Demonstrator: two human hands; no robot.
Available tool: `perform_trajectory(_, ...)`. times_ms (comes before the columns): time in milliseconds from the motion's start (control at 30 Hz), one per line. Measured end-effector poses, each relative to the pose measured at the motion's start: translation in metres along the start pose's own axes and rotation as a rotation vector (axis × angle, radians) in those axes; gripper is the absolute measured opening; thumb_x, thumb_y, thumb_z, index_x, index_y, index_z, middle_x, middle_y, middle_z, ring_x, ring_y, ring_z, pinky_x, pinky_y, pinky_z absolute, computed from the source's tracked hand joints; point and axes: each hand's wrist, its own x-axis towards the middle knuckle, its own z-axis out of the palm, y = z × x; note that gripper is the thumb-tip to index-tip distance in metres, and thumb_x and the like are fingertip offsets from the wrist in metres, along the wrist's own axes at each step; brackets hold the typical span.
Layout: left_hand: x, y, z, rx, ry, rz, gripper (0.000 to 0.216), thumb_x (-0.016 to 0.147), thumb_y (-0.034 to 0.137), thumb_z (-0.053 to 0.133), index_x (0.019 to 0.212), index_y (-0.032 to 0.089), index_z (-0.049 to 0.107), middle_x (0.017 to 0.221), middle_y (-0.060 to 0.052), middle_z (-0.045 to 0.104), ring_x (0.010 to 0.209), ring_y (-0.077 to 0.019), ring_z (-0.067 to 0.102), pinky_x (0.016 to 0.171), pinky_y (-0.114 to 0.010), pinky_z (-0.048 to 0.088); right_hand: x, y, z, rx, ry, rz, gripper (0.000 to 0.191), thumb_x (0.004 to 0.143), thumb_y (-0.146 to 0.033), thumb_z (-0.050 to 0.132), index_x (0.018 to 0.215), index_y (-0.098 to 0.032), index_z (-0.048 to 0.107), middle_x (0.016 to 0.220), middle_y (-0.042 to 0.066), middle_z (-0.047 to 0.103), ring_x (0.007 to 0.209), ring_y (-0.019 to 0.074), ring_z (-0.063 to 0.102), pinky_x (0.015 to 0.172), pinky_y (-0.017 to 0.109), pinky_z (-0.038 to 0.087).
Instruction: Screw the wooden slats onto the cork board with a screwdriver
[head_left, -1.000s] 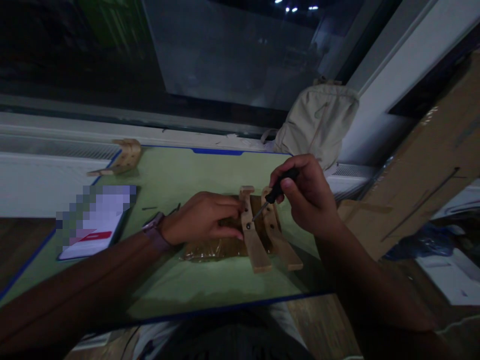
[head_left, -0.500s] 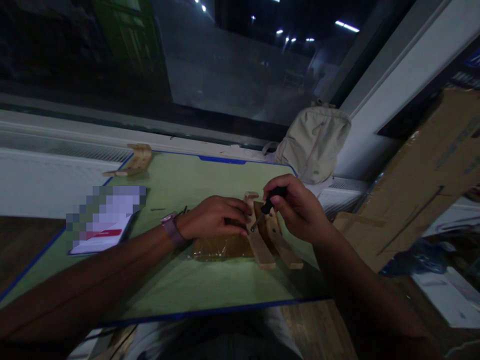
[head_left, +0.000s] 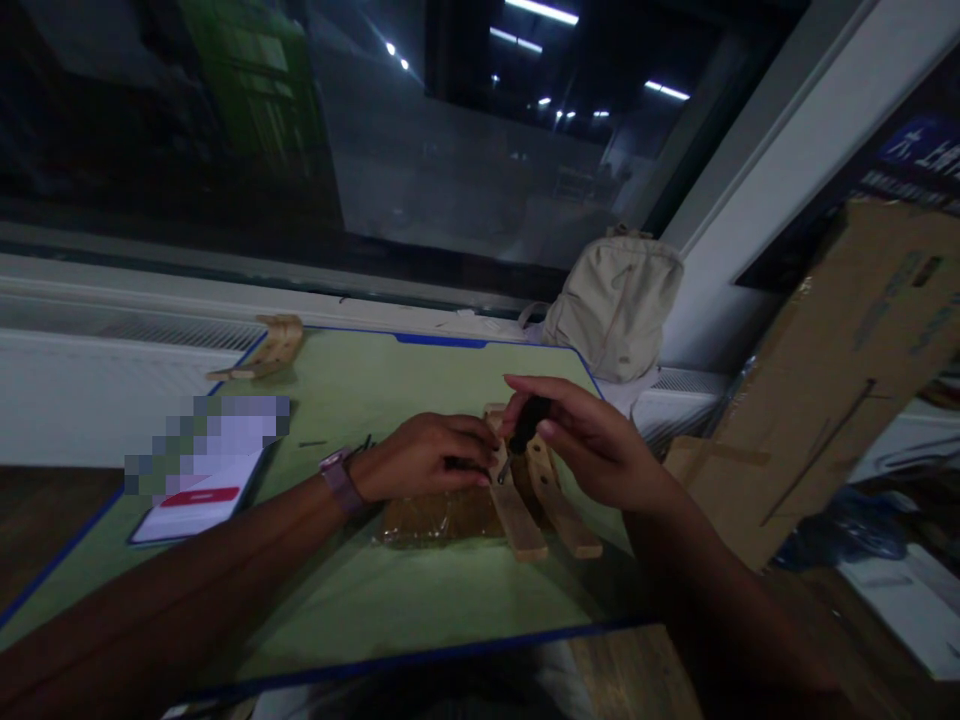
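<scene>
My right hand (head_left: 596, 440) is closed round the black handle of a screwdriver (head_left: 528, 425). Its shaft points down at the near curved wooden piece (head_left: 521, 525), and the tip meets a hole or screw there. My left hand (head_left: 431, 458) presses its fingertips against the left side of that same piece, gripping it. A second curved wooden piece (head_left: 574, 520) with dark holes lies alongside on the right. Beneath both is a brown package wrapped in clear tape (head_left: 439, 520). The left palm covers part of the package.
A lit phone (head_left: 199, 490) lies on the left of the green tabletop (head_left: 360, 615). Another bent wooden part (head_left: 266, 352) rests at the far left corner. Behind stands a beige backpack (head_left: 619, 300); on the right leans a large cardboard box (head_left: 840, 370).
My right hand has turned about the screwdriver, and its fingers are now straighter along the handle. The left hand keeps its hold. The whole view has shifted slightly.
</scene>
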Motion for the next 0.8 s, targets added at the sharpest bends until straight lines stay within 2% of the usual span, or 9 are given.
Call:
perform_trajectory(100, 0.0, 0.001, -0.001, -0.006, -0.018, -0.015, 0.015, 0.093, 0.029, 0.064, 0.102, 0.02, 0.071, 0.116, -0.007, 0.067, 0.105, -0.0193, 0.066, 0.089, -0.027, 0.051, -0.002, 0.009, 0.008, 0.056, 0.139, -0.021, 0.042, 0.094, -0.018, 0.055, 0.134, -0.031, 0.047, 0.103, 0.004, 0.063, 0.092, 0.0169, 0.064, 0.08, 0.034, 0.054)
perform_trajectory(233, 0.002, 0.003, -0.001, -0.028, -0.039, -0.037, 0.014, 0.094, 0.027, 0.063, 0.103, 0.02, 0.071, 0.115, -0.007, 0.069, 0.107, -0.0193, 0.066, 0.091, -0.028, 0.051, -0.005, 0.019, 0.015, -0.154, 0.289, -0.123, 0.037, 0.086, -0.019, 0.068, 0.12, -0.03, 0.06, 0.097, 0.003, 0.065, 0.087, 0.0161, 0.062, 0.08, 0.032, 0.052)
perform_trajectory(300, 0.002, 0.003, -0.001, -0.035, -0.042, -0.037, 0.014, 0.094, 0.027, 0.062, 0.102, 0.02, 0.072, 0.114, -0.007, 0.07, 0.107, -0.0192, 0.066, 0.091, -0.028, 0.051, -0.007, 0.022, 0.019, -0.17, 0.334, -0.102, 0.036, 0.088, -0.024, 0.065, 0.124, -0.029, 0.059, 0.103, 0.005, 0.066, 0.093, 0.0179, 0.063, 0.084, 0.035, 0.053)
perform_trajectory(400, 0.002, 0.002, 0.0, -0.031, -0.021, -0.035, 0.014, 0.094, 0.028, 0.063, 0.101, 0.02, 0.072, 0.116, -0.008, 0.069, 0.109, -0.0198, 0.065, 0.092, -0.029, 0.051, -0.012, 0.024, 0.024, 0.011, 0.387, -0.034, 0.034, 0.096, -0.027, 0.053, 0.13, -0.028, 0.053, 0.117, 0.008, 0.065, 0.104, 0.0191, 0.065, 0.091, 0.039, 0.054)
perform_trajectory(533, 0.001, -0.001, 0.001, -0.032, -0.008, -0.022, 0.014, 0.094, 0.028, 0.062, 0.1, 0.02, 0.072, 0.118, -0.008, 0.069, 0.111, -0.0201, 0.065, 0.093, -0.03, 0.051, -0.014, 0.029, 0.026, 0.234, 0.418, 0.013, 0.027, 0.096, -0.025, 0.054, 0.122, -0.027, 0.054, 0.111, 0.006, 0.067, 0.096, 0.0166, 0.07, 0.085, 0.037, 0.058)
perform_trajectory(700, 0.001, 0.0, 0.0, -0.014, -0.009, -0.04, 0.014, 0.095, 0.025, 0.059, 0.098, 0.018, 0.072, 0.118, -0.01, 0.069, 0.109, -0.021, 0.066, 0.092, -0.032, 0.052, -0.014, 0.039, 0.025, 0.163, 0.583, 0.02, 0.03, 0.086, -0.022, 0.069, 0.112, -0.028, 0.058, 0.092, -0.001, 0.065, 0.081, 0.0128, 0.065, 0.074, 0.029, 0.057)
perform_trajectory(800, 0.002, 0.002, -0.001, -0.012, -0.003, -0.041, 0.014, 0.095, 0.022, 0.058, 0.097, 0.018, 0.072, 0.117, -0.01, 0.069, 0.109, -0.0211, 0.066, 0.092, -0.032, 0.053, -0.015, 0.039, 0.025, 0.103, 0.601, -0.009, 0.025, 0.086, -0.025, 0.068, 0.11, -0.027, 0.06, 0.095, 0.001, 0.063, 0.083, 0.0134, 0.063, 0.077, 0.031, 0.057)
